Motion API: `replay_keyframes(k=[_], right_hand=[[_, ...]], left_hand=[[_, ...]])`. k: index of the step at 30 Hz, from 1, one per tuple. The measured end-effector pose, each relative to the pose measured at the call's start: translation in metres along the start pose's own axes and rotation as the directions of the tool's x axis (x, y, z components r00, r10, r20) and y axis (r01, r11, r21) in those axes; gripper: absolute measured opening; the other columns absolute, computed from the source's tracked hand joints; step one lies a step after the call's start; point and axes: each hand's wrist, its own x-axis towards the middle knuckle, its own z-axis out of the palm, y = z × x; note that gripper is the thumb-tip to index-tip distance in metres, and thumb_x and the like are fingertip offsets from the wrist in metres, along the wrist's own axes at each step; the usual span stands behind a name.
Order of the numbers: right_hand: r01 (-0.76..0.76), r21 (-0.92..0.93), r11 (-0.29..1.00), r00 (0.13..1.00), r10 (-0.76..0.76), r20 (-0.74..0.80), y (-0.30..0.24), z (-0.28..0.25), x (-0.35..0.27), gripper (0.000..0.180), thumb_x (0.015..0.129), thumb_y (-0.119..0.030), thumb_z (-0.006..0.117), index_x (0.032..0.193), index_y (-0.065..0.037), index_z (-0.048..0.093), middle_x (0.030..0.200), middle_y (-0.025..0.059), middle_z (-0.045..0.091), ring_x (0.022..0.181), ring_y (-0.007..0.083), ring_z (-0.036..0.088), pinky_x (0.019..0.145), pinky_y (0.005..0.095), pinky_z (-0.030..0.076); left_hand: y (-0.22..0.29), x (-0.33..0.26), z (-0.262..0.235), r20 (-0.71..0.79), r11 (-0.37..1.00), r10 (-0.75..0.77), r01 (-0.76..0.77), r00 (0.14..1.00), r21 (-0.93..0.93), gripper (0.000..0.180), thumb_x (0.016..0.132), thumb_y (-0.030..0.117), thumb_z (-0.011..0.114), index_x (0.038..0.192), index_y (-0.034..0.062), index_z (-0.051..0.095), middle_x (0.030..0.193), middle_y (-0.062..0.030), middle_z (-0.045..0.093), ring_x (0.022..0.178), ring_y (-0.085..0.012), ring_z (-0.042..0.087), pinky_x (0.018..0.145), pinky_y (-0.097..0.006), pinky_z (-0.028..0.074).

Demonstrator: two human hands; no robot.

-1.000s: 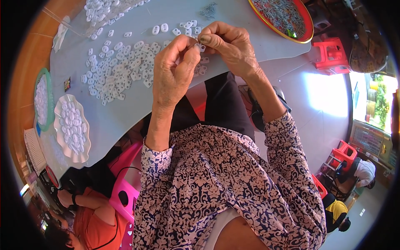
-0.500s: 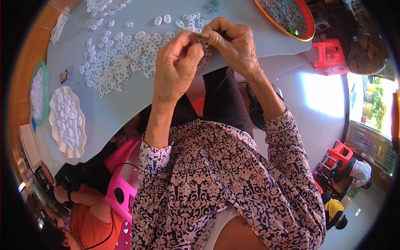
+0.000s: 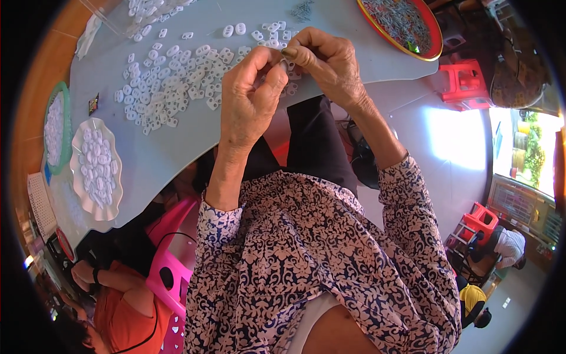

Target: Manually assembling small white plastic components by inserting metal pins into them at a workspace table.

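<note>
Over the near edge of a pale grey desk [image 3: 177, 153] strewn with small white plastic pieces [image 3: 171, 88], I see my left hand [image 3: 250, 94] and right hand [image 3: 327, 62] meeting, fingertips pinched together on one tiny white piece [image 3: 283, 66], with a red-rimmed tray [image 3: 433, 44] at the far right corner.
</note>
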Motion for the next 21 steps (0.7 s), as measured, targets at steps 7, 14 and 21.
replay_keyframes(k=[7, 14, 21], right_hand=[[0.056, -0.104, 0.993, 0.998, -0.057, -0.003, -0.002, 0.001, 0.0, 0.023, 0.086, -0.023, 0.067, 0.084, 0.0, 0.064, 0.065, 0.0017, 0.061, 0.061, 0.0062, 0.055, 0.056, 0.0232, 0.046], [0.104, 0.085, 0.991, 0.995, -0.104, -0.012, 0.002, -0.001, 0.0, 0.018, 0.088, -0.019, 0.064, 0.09, -0.001, 0.065, 0.073, 0.0016, 0.065, 0.063, 0.006, 0.057, 0.058, 0.0217, 0.049], [-0.003, 0.197, 0.98, 0.994, 0.024, -0.105, 0.001, -0.009, 0.002, 0.02, 0.09, -0.015, 0.061, 0.096, 0.004, 0.061, 0.073, 0.0024, 0.065, 0.061, 0.0049, 0.054, 0.057, 0.0202, 0.047]], left_hand=[[-0.002, -0.001, 0.002, -0.02, 1.0, 0.013, -0.014, 1.0, -0.021, 0.017, 0.09, 0.017, 0.058, 0.089, 0.0, 0.057, 0.066, 0.0046, 0.047, 0.058, -0.0022, 0.04, 0.051, -0.018, 0.034], [-0.001, 0.006, 0.001, -0.12, 0.999, 0.038, -0.034, 0.992, 0.037, 0.018, 0.093, 0.018, 0.054, 0.092, 0.0005, 0.06, 0.07, 0.0016, 0.058, 0.06, -0.0042, 0.046, 0.053, -0.02, 0.038], [-0.005, 0.018, -0.012, -0.2, 0.876, 0.215, -0.099, 0.956, 0.472, 0.011, 0.088, 0.01, 0.055, 0.091, 0.0008, 0.061, 0.074, -0.0072, 0.061, 0.066, -0.0168, 0.055, 0.059, -0.03, 0.044]])
